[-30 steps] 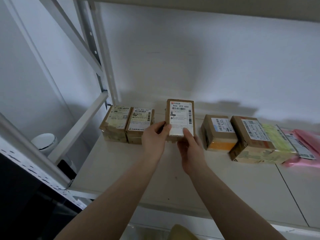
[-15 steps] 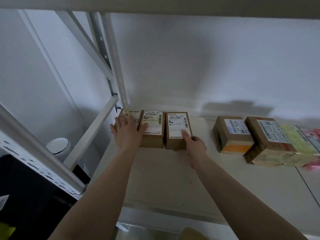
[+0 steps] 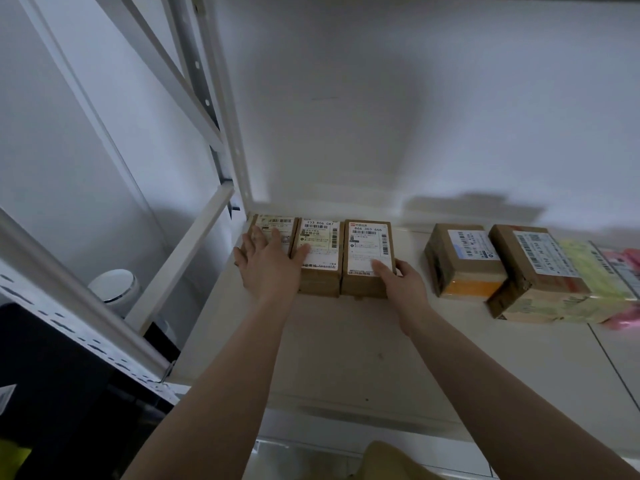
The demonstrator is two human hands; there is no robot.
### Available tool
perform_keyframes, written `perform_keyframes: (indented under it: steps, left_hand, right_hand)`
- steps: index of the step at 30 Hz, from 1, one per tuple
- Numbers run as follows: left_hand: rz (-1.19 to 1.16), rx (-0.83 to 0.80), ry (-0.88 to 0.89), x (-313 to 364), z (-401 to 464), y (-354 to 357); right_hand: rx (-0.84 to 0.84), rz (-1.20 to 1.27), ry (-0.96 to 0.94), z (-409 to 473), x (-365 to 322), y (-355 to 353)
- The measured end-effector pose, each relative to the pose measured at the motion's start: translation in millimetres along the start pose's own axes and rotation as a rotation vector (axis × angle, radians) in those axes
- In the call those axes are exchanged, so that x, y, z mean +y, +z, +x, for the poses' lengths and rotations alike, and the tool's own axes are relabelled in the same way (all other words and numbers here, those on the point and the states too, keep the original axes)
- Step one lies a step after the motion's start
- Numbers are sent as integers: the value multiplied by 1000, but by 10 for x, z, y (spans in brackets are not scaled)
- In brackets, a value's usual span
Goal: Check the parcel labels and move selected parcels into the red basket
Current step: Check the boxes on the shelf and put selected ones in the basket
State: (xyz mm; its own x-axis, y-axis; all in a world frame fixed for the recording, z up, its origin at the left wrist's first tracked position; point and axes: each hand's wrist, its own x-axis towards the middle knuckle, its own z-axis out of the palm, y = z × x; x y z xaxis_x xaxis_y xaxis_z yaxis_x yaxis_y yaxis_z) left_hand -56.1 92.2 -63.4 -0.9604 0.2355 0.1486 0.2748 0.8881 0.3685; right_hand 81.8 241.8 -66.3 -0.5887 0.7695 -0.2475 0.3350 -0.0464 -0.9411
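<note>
On the white shelf (image 3: 346, 358) against the wall, three small brown parcels lie flat in a tight row at the far left corner, labels up. The person's left hand (image 3: 268, 268) lies spread and flat over the leftmost parcel (image 3: 273, 225), fingers straight, with the thumb reaching across onto the label of the middle parcel (image 3: 320, 251), marked 133 R06 0A7; it grasps nothing. The right hand (image 3: 401, 284) is at the near right corner of the third parcel (image 3: 367, 251), marked 866 303 666, its fingers resting on the label and the thumb wrapped against the parcel's right side, so it seems to hold that corner lightly. Well apart to the right sit two more brown boxes: one with an orange band on its front (image 3: 464, 261), and beside it a taller box (image 3: 533, 268) touching a pale yellow-green packet (image 3: 588, 271), with a pink bag (image 3: 628, 258) at the edge of view. A white round bin (image 3: 112, 285) stands below, past the rack's left frame (image 3: 180, 258).
</note>
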Motion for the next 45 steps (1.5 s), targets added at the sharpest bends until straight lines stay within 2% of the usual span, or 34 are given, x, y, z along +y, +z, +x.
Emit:
perform_keyframes:
  steps: [12,18,22,24,29,32,35,38,41,45]
  left_hand:
    - [-6,24,-21,58,-14,13]
    - [-65,38,-42,120,-24,-19]
    - [-237,153,124,424,-191,-58]
    - [-360,155,246,727,-317,-48]
    - [-622,-68,468,1606,-700,64]
    - [-701,-265,348,2058,-934,194]
    - [-817,-445,32,2319,-1020,390]
    - [-930,-519,-218,2432,-1012,603]
    - [-1014,-526,-295,2489,-1043,709]
    - [-1063,-512,-272,2513,-1105,729]
  right_hand:
    - [-72,-162,-28,22,-75,-112]
    - [-77,-179,48,-2,-93,-129]
    - [-10,25,187,-100,-54,-310]
    - [44,159,289,-141,-12,-482]
    - [127,378,416,-88,106,-945]
    - [100,450,445,21,176,-1207]
    - [53,498,472,119,249,-1356]
    - [43,511,502,201,301,-1422]
    - [39,518,524,258,328,-1431]
    - [6,500,531,298,339,-1433]
